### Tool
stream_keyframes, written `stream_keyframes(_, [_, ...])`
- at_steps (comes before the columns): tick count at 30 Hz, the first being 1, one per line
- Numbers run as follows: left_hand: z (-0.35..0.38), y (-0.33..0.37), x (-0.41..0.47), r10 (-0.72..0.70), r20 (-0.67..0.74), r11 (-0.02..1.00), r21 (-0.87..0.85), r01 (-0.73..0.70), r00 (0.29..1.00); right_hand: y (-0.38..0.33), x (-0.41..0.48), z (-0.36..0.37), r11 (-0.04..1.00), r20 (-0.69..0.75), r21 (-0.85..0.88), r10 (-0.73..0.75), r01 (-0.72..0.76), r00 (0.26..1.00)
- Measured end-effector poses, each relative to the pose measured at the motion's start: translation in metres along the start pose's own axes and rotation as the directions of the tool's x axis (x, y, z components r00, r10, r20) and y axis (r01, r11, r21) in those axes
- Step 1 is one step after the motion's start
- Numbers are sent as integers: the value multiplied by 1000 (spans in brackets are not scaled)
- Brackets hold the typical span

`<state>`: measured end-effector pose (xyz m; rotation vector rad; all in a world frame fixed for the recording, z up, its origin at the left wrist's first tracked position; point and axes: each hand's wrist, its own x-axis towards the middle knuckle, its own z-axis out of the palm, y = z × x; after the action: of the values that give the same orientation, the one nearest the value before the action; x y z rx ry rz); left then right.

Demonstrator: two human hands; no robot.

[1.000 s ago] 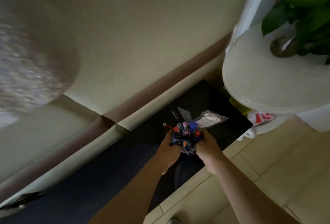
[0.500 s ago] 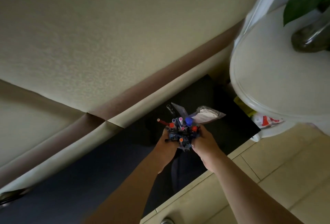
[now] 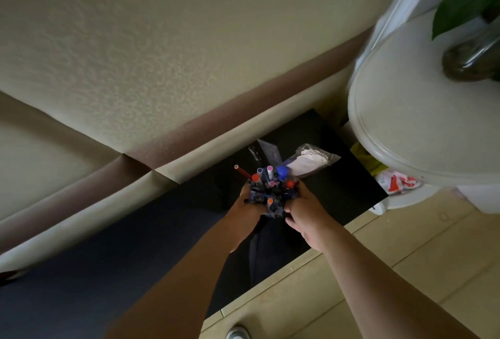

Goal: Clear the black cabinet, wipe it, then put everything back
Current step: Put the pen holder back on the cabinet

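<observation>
Black-and-blue pen holder [image 3: 270, 198], crammed with coloured pens, gripped from both sides: left hand [image 3: 247, 214] curled round its left, right hand [image 3: 307, 215] curled round its right. Holds it over the black cabinet [image 3: 351, 192]; cannot tell whether touching. Shows a clear plastic bag [image 3: 311, 160] just beyond the grip, a round white table [image 3: 422, 133] off right.

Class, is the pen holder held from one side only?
No, the left grip and the right grip both hold the pen holder, one on each side.
</observation>
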<state>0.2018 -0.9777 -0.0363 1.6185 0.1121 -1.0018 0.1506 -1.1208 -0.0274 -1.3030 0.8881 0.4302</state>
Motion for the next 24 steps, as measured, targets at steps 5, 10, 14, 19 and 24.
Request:
stream_keyframes(5, [-13,4,-6,-24,117,991,135,8,993,-7,-9,-2,998,89,42,33,-37,996])
stream_keyframes(10, [-25,3,-27,11,52,935,353,-28,999,-4,-34,-15,1000,105,-15,-1,2,994])
stream_keyframes(14, [-30,24,-77,59,-65,856,516,-17,996,-4,-77,-28,995,-45,-76,-67,63,997])
stream_keyframes(19, [-28,88,-180,139,-173,829,559,-19,975,-42,-176,-35,974,-124,-163,-176,155,977])
stream_keyframes(24, [-14,156,-301,282,-273,839,535,-99,920,-105,-298,-20,948,-112,-183,-284,261,952])
